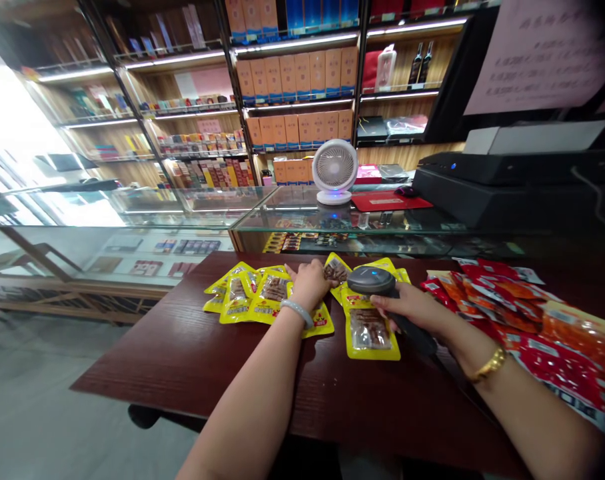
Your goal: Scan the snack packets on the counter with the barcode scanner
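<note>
My right hand is wrapped round the handle of a dark barcode scanner. The scanner's head is above a yellow snack packet with a clear window, lying flat on the table. Left of it, my left hand pinches the edge of another yellow snack packet, which looks slightly raised; the fingertips are partly hidden. Under and beside my left wrist lies a spread of yellow packets. More yellow packets show behind the scanner, partly covered by it.
Red and orange snack packets are heaped on the table's right side. The dark wooden table meets a glass display counter bearing a white fan and red mat. A black machine stands at right; the scanner's cable trails below my right forearm.
</note>
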Available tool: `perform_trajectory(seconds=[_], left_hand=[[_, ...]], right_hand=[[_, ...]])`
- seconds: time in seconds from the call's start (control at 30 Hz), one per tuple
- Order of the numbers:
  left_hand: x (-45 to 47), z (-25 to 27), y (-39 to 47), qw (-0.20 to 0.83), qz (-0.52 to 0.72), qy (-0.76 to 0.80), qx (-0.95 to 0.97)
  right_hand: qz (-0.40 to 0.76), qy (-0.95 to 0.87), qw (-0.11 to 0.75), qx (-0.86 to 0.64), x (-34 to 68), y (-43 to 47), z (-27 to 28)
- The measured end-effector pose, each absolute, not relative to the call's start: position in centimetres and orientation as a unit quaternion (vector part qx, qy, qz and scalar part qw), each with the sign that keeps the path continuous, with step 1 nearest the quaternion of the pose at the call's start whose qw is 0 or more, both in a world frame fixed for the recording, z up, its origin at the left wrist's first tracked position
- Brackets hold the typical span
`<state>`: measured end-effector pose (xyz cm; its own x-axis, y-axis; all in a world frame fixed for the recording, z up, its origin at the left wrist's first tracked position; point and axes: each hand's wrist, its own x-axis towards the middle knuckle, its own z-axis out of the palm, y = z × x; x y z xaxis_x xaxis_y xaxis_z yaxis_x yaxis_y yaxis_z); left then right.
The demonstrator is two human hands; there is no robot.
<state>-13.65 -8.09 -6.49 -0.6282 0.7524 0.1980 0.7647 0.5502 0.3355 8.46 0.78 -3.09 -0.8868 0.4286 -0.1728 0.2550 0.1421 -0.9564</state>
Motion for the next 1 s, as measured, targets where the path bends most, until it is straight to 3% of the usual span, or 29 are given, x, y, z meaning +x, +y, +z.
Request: perform_trajectory(seconds=[0.17,0.37,0.43,0.63,0.87,1.0], left_hand=[[-14.1,-5.2,-8.0,-0.013,-0.363,-0.846,-0.391],[-13.6,-2.6,-9.9,0.095,-0.491,-0.787,-0.361],[-13.4,-2.3,-10.2,0.087,-0.515,-0.774,-0.359],[-12.6,-3.9,-9.2,-0.103,-0.514,-0.737,-0.427],[-12.0,-4.0,-9.5,-0.075,-0.477,-0.748,-0.455],[-10.7,-4.1,-9.3,-0.111,-0.461,-0.763,-0.439]], right_hand=[[0.644,-0.726,0.102,-0.219,8.8,1.1,-3.0],[0.647,-0.728,0.121,-0.194,9.6,1.0,-1.7],[0.643,-0.73,0.132,-0.192,9.8,1.0,-1.4],[0.634,-0.731,0.139,-0.212,10.0,1.1,-1.0],[0.629,-0.733,0.146,-0.216,10.1,1.9,-1.4],[0.635,-0.729,0.134,-0.219,10.1,2.0,-1.6]])
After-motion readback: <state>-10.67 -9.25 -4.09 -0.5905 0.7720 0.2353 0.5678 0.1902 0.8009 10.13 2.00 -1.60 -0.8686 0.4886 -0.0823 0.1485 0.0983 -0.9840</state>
